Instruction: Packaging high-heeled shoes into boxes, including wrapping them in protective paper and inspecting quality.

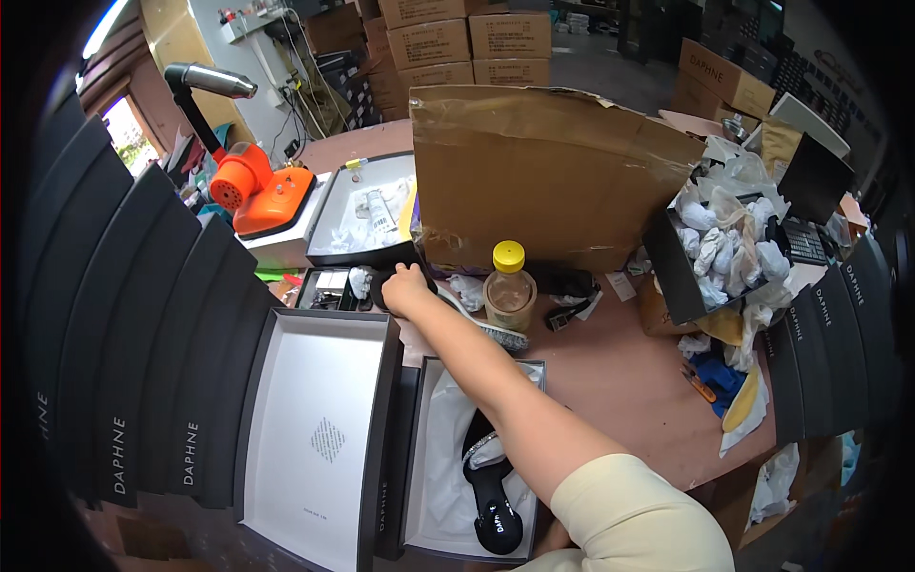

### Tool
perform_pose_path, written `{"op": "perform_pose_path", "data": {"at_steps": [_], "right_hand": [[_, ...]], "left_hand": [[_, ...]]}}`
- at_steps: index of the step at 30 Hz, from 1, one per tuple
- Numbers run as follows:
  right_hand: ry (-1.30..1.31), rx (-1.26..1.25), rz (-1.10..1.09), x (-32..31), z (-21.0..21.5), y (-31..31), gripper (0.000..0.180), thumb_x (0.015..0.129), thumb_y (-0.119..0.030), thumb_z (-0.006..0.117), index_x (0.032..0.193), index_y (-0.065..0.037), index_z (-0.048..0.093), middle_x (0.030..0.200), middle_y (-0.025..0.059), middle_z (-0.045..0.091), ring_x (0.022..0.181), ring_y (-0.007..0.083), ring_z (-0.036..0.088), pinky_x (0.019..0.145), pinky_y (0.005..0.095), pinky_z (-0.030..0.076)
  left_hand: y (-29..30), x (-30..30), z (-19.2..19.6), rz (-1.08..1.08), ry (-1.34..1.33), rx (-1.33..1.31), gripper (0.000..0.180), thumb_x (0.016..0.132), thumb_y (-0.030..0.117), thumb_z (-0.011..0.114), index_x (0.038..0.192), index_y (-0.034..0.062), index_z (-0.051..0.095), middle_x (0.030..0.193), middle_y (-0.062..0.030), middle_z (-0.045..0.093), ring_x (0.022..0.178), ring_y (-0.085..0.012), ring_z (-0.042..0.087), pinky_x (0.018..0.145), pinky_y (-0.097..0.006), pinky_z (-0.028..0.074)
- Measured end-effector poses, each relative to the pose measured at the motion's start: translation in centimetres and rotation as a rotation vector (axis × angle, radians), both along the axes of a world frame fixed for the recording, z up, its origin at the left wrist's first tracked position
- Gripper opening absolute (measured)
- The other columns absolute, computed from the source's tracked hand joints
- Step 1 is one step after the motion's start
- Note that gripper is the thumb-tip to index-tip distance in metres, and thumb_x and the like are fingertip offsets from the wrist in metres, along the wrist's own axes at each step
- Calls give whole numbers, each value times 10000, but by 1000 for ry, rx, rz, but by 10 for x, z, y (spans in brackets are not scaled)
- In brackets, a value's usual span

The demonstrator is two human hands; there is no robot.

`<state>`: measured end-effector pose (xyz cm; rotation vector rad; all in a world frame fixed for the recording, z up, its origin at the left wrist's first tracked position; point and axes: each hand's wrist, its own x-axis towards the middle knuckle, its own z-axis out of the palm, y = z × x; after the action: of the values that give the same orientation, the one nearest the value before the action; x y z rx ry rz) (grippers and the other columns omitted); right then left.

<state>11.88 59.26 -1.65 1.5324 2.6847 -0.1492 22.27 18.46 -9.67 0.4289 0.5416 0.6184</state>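
Observation:
My right hand (406,290) reaches forward and left across the table, its fingers closed at a dark, soft-looking thing (379,292). What the fingers grip is mostly hidden. Beside it sits a small black tray (307,290) with a crumpled white wad and small items. Under my forearm an open shoe box (412,520) holds a black sandal (496,520) with a sparkly strap, lying on white tissue paper (437,429). Left of the box lies a shoe box lid (324,381), its white inside facing up. My left hand does not show.
A brush (505,337) and a yellow-capped bottle (510,286) stand before an upright cardboard sheet (553,172). Dark shoe boxes (124,334) are stacked left, near an orange lamp-like device (272,195). At right are a box of crumpled paper (710,253) and an orange cutter (699,383).

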Motion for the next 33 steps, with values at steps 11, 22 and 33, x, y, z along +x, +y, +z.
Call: {"op": "perform_pose_path", "data": {"at_steps": [11, 22, 33], "right_hand": [[538, 372, 51, 68, 122, -87, 308, 757, -205, 579, 1044, -96, 618, 1034, 128, 615, 1011, 325, 541, 824, 414, 481], [748, -65, 99, 291, 68, -403, 510, 612, -28, 600, 1113, -110, 648, 1020, 100, 575, 876, 283, 533, 762, 343, 465], [608, 291, -87, 291, 31, -408, 416, 589, -109, 662, 1003, -135, 672, 880, 10, 524, 717, 210, 482, 601, 328, 426]], "left_hand": [[-13, 10, -6, 48, 23, 106, 649, 965, 536, 201, 965, -18, 538, 874, -99, 601, 766, -163, 595, 684, -273, 475], [-15, 17, 39, 39, -236, -326, 563, 962, 483, 223, 1168, 38, 499, 944, -168, 624, 668, -299, 645, 600, -402, 559], [-26, 30, 38, 20, -517, -317, 581, 967, 493, 229, 1112, 5, 510, 841, -176, 621, 584, -339, 636, 554, -398, 549]]}}
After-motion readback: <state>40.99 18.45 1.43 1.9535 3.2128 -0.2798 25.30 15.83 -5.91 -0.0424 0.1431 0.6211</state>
